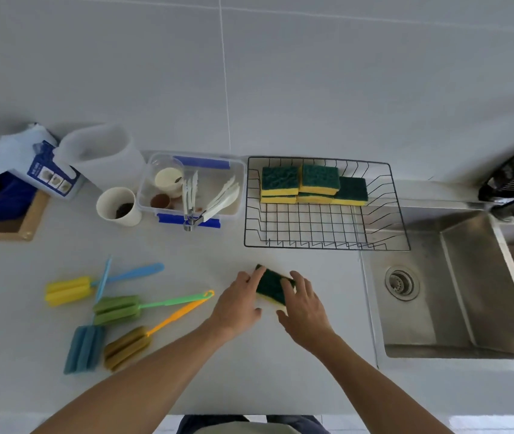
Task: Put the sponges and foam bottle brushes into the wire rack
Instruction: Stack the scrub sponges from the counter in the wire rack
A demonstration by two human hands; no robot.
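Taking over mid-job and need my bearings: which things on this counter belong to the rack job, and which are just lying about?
Job items:
- wire rack, sponges stacked inside
- sponge between left hand and right hand
- four foam brushes: yellow, green, blue, olive

Lying about:
- paper cup
- clear tub of utensils
- white jug
- sink

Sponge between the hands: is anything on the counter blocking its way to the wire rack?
Nothing visible. The sponge sits between the left hand and right hand, with bare counter up to the wire rack. The rack's front half is open; the stacked sponges fill its back.
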